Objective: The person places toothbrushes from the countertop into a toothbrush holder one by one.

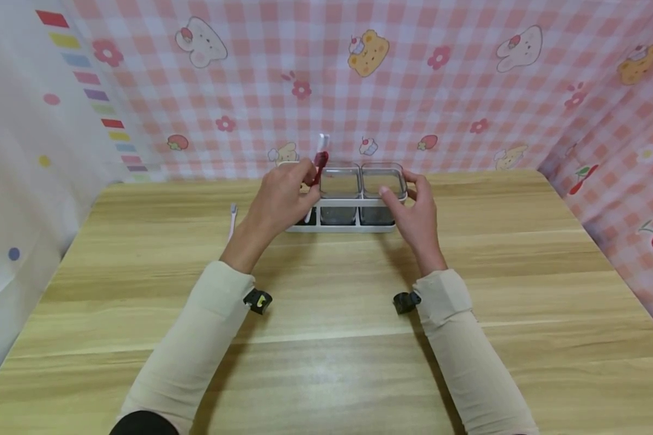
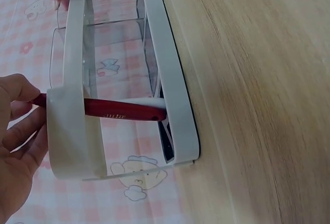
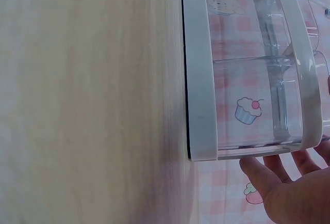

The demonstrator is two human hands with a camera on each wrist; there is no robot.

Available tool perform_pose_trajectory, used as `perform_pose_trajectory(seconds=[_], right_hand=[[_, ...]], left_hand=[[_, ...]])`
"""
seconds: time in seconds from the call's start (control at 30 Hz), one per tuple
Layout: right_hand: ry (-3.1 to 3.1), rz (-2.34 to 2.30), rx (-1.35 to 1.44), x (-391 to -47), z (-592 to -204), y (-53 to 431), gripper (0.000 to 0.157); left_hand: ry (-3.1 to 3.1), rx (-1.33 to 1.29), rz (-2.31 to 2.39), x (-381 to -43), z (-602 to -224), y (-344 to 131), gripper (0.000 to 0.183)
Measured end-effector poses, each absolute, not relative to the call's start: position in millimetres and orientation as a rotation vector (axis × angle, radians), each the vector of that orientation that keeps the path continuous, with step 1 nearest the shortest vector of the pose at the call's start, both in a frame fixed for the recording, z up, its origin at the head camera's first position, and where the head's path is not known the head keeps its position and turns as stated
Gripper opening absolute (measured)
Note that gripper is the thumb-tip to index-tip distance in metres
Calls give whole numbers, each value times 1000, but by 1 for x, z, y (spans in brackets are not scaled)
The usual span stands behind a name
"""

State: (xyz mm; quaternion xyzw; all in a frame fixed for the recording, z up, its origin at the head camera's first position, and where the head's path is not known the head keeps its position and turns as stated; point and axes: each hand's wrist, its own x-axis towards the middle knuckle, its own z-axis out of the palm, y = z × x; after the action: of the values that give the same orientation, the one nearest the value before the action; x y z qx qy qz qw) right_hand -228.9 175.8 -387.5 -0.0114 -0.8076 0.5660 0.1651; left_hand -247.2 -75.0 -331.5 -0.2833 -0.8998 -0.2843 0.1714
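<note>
A white toothbrush holder (image 1: 354, 229) stands near the back of the table, with two clear cups (image 1: 340, 183) set in its upper frame. My left hand (image 1: 284, 196) is at its left end, pinching a red toothbrush (image 2: 126, 110) with thumb and fingertips. The brush's handle reaches down through the left opening to the lower tier, a white handle (image 2: 150, 101) right beside it. In the head view its clear-looking top rises above my fingers. My right hand (image 1: 416, 211) grips the holder's right end, thumb at the front of the right cup and fingers round the side.
A light-coloured toothbrush (image 1: 233, 220) lies on the wooden table (image 1: 326, 374), left of the holder and close to my left wrist. Behind the table hangs a pink checked cloth (image 1: 326, 115) with cartoon prints, close at the holder's back.
</note>
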Motion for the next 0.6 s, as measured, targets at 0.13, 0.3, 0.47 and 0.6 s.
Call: perform_pose_trajectory(seconds=[0.13, 0.3, 0.47, 0.6], right_hand=[[-2303, 1616, -39, -229, -388, 176, 61], [-2318, 1609, -47, -228, -389, 177, 62], [-2311, 1607, -38, -228, -388, 178, 61], [-2312, 1616, -30, -229, -387, 177, 61]], left_hand=[[-2589, -781, -806, -246, -330, -76, 6], [-2608, -760, -808, -246, -330, -77, 12], [-2601, -747, -805, -245, -327, -85, 19], [-2612, -685, -791, -243, -323, -97, 26]])
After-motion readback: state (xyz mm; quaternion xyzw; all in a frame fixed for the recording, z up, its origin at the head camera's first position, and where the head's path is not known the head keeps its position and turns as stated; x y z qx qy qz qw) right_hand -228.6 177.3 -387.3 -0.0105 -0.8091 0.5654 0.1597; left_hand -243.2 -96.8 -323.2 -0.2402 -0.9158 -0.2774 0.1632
